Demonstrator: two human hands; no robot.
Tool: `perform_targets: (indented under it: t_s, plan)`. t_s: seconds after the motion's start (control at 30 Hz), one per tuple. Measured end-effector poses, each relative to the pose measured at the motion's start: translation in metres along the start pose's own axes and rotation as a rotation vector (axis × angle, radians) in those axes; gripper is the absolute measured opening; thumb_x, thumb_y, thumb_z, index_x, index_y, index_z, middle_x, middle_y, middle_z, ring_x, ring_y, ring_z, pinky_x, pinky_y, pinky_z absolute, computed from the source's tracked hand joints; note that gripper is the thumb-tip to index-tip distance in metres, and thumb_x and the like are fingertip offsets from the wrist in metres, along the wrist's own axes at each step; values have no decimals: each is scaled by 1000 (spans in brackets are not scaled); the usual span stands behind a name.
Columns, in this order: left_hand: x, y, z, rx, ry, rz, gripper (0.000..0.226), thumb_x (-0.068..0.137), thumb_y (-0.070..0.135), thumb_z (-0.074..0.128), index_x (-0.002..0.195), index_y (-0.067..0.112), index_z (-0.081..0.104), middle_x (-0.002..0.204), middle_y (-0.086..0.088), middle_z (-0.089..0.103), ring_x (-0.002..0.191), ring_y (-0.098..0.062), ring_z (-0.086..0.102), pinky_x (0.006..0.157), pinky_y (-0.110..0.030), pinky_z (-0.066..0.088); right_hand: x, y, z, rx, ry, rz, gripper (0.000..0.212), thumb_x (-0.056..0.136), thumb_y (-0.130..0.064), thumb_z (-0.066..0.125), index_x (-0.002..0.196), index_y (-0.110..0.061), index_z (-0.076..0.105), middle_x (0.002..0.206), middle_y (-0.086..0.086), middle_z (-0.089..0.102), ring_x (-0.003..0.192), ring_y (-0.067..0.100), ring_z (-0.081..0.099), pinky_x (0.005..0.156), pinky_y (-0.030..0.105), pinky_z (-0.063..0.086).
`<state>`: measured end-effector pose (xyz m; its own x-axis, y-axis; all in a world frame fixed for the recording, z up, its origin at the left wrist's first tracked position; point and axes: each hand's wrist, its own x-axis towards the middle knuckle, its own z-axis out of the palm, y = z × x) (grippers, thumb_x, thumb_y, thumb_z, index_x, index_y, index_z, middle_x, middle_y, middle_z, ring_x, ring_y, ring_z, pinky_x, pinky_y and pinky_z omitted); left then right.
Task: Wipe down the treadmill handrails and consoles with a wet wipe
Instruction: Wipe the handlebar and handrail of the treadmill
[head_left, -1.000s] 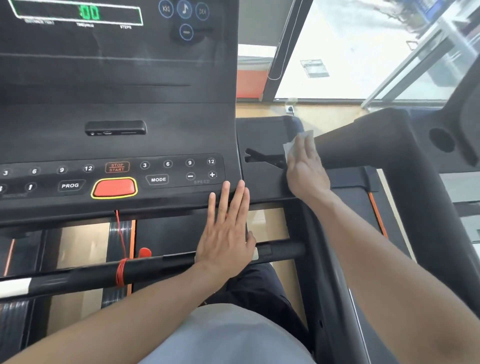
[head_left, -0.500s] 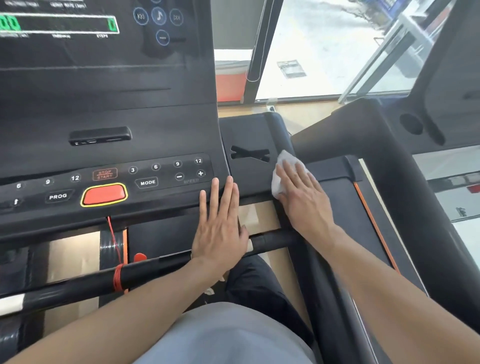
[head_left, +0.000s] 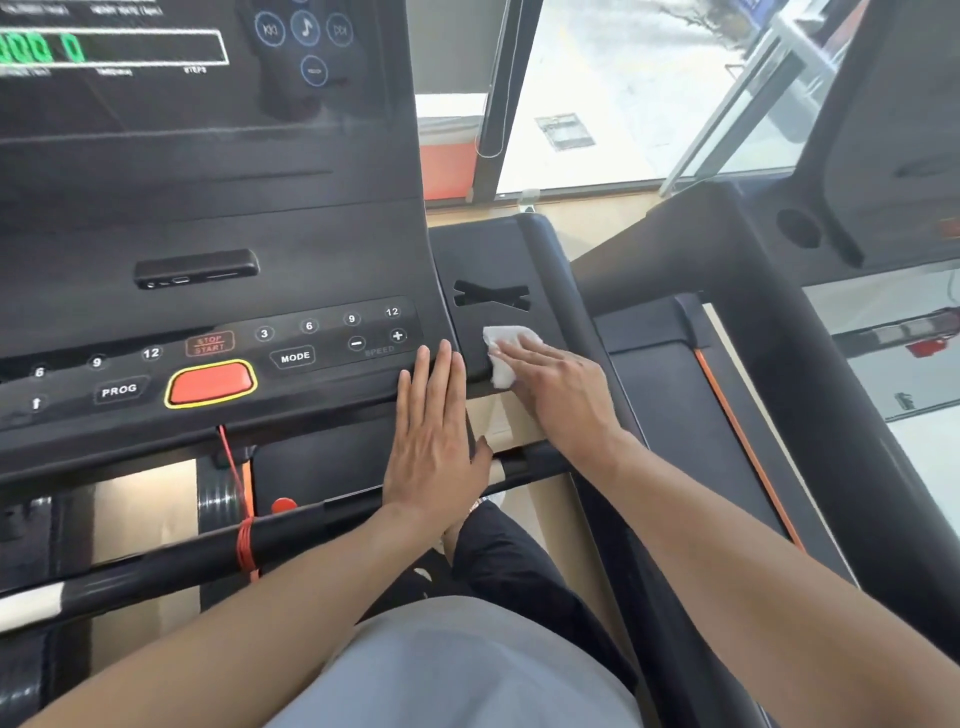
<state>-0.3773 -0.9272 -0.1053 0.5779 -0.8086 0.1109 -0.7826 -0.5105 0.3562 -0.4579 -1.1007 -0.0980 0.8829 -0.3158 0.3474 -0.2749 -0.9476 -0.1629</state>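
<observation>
The treadmill console (head_left: 208, 234) fills the upper left of the view, a wide black panel that ends on its right side in a curved edge. Just beside this edge lies a smaller side tray (head_left: 498, 260) with an X-shaped slot (head_left: 491, 295) in it, and the tray's own right border is a raised rounded rim. To the right of the rim the thick handrail (head_left: 701, 244) of a neighbouring machine crosses diagonally, with an open strip of light floor between. Below the console's front lip there is free space down to a black crossbar (head_left: 156, 556), which runs across from the lower left toward the right and carries a wound red cord (head_left: 244, 545).

On the console's lower band sit the red stop button (head_left: 210, 383) with a yellow ring and the MODE key (head_left: 295, 357).

The left hand (head_left: 434, 441) is flat and relaxed, fingers straight and together, holding nothing; its fingertips touch the console's front edge and its heel lies on the crossbar. The right hand (head_left: 561, 395) reaches forward with the palm down and presses the white wet wipe (head_left: 506, 353) on the near part of the side tray, below the slot. The wipe is crumpled; part of it shows beyond the fingertips and part hangs over the tray's front edge.
</observation>
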Motion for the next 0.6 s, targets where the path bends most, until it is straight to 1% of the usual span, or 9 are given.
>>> perform_targets:
  t_s: [0.07, 0.1, 0.2, 0.27, 0.33, 0.4, 0.5, 0.53, 0.6]
  plan:
    - [-2, -1, -2, -25, 23, 46, 93, 86, 28, 64, 160, 4, 14, 169, -13, 6, 157, -28, -4, 127, -50, 6, -22, 17, -21, -18, 2, 176, 44, 82, 6, 76, 119, -18, 77, 127, -3, 71, 122, 22, 66, 88, 41, 62]
    - [-2, -2, -2, -20, 23, 82, 92, 85, 27, 64, 160, 6, 16, 169, -12, 8, 157, -28, -3, 127, -50, 7, -34, 21, -33, -27, -21, 258, 44, 86, 3, 72, 122, -22, 76, 135, -6, 67, 127, 21, 63, 88, 41, 61]
    - [0, 0, 0, 48, 20, 182, 87, 86, 24, 64, 160, 8, 21, 168, -13, 13, 157, -31, 3, 126, -52, 10, -69, 15, -58, 50, -185, 442, 34, 102, -19, 58, 133, -31, 68, 154, -19, 46, 144, 14, 43, 98, 37, 53]
    - [0, 6, 3, -9, 22, 182, 84, 86, 21, 67, 158, 9, 25, 167, -13, 18, 156, -31, 7, 126, -53, 12, -85, 2, -72, 138, -246, 518, 31, 107, -32, 50, 130, -28, 70, 157, -20, 41, 148, 9, 35, 107, 34, 44]
    - [-4, 17, 7, -131, 15, 194, 82, 86, 20, 68, 157, 10, 29, 165, -10, 24, 156, -28, 9, 127, -50, 10, -99, -13, -86, 240, -275, 608, 49, 106, -52, 35, 119, -28, 76, 157, -22, 41, 145, 2, 31, 109, 31, 37]
    - [-11, 28, 16, -194, -12, 277, 77, 86, 21, 69, 154, 11, 36, 162, -7, 32, 155, -26, 14, 127, -45, 9, -118, -27, -96, 289, -259, 700, 65, 103, -64, 21, 115, -32, 77, 154, -25, 43, 140, -3, 32, 105, 30, 38]
    - [-17, 35, 29, -123, -21, 352, 69, 84, 27, 69, 148, 14, 46, 154, -4, 46, 149, -23, 33, 124, -45, 24, -145, -34, -96, 147, -211, 799, 38, 106, -44, 45, 141, -37, 58, 151, -21, 45, 133, 8, 44, 97, 34, 48]
    - [-17, 35, 32, -95, -19, 369, 67, 85, 28, 68, 147, 15, 48, 153, -2, 48, 147, -22, 37, 121, -45, 28, -147, -36, -95, 127, -228, 862, 46, 105, -41, 50, 150, -37, 46, 150, -17, 44, 132, 12, 46, 96, 36, 49]
    - [-17, 34, 35, -74, -15, 399, 65, 87, 29, 66, 148, 18, 48, 151, 1, 50, 145, -20, 40, 118, -44, 33, -143, -40, -86, 103, -316, 957, 60, 106, -44, 46, 160, -31, 25, 154, -9, 39, 135, 17, 43, 99, 40, 45]
